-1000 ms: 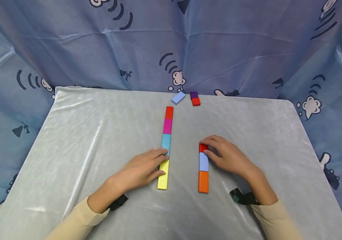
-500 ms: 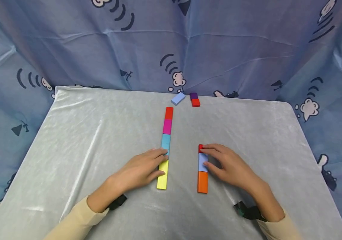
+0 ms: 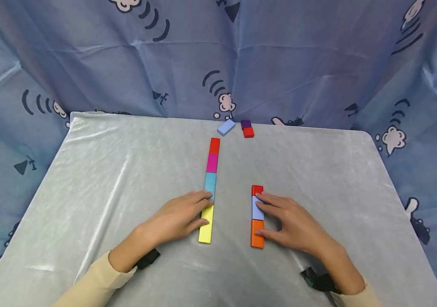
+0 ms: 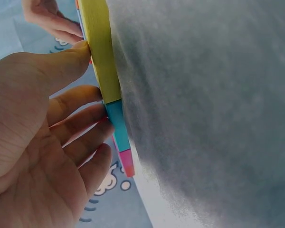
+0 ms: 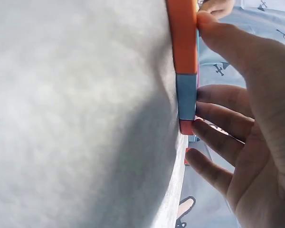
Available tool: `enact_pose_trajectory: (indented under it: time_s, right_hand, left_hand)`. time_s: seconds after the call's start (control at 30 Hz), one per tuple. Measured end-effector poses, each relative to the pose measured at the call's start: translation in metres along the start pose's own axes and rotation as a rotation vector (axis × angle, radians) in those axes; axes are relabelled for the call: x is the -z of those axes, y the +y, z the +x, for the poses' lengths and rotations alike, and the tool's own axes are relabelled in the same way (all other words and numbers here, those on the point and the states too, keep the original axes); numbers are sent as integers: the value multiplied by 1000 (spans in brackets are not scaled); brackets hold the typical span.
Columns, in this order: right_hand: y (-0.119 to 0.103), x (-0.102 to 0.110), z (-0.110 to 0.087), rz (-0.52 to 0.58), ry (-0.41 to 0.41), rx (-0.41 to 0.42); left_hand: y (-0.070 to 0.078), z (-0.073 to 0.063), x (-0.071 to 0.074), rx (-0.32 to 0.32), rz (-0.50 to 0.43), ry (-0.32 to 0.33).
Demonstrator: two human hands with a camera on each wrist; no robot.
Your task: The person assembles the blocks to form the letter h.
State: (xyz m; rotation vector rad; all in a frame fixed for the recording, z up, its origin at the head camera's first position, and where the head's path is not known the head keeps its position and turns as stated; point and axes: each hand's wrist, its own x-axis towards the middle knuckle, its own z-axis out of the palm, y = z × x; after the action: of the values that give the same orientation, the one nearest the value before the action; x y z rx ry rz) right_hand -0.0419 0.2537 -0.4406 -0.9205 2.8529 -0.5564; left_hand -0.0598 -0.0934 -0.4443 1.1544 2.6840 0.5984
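So, head view: left hand (image 3: 177,215), fingers apart, on the flat yellow wooden-looking block (image 3: 205,233) and glossy teal block (image 3: 210,181), in a line toward the tabletop's (image 3: 88,170) far edge. Right hand (image 3: 299,224), fingers apart too, on a shorter line nearer the right edge: flat orange block (image 3: 257,242), pale-blue block (image 3: 257,214), small red block (image 3: 257,188).

Left wrist: thumb at yellow, nothing clamped.

Right wrist: thumb at orange, same deal. Looks like the straightening step; next probably wants gentle, even nudges.

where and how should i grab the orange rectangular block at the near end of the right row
Probably grip the orange block at mid-length, pinching its two long sides from above. It lies flat, its far end against a light-blue rectangular block, so that end offers no fingerhold; no block flanks its long sides. The right hand's thumb is at it.
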Motion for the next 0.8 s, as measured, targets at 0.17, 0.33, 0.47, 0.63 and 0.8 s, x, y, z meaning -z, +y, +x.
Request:
enact_pose_trajectory:
  time_s: [0.17,0.33,0.47,0.63,0.8]
  right_hand:
    - [-1,0,0,-20,-29,-11]
    - [-2,1,0,-38,-32,-1]
    - [-3,0,0,-32,-33,6]
    - [-5,-3,-2,-2,-45,-9]
    - [-4,-2,-2,-15,-35,-6]
  left_hand:
    - [0,0,0,1,5,8]
    - [1,1,0,-3,4,4]
    - [1,0,1,5,2,1]
    - [2,-1,-1,4,-2,-7]
    - [0,0,-1,4,4,-6]
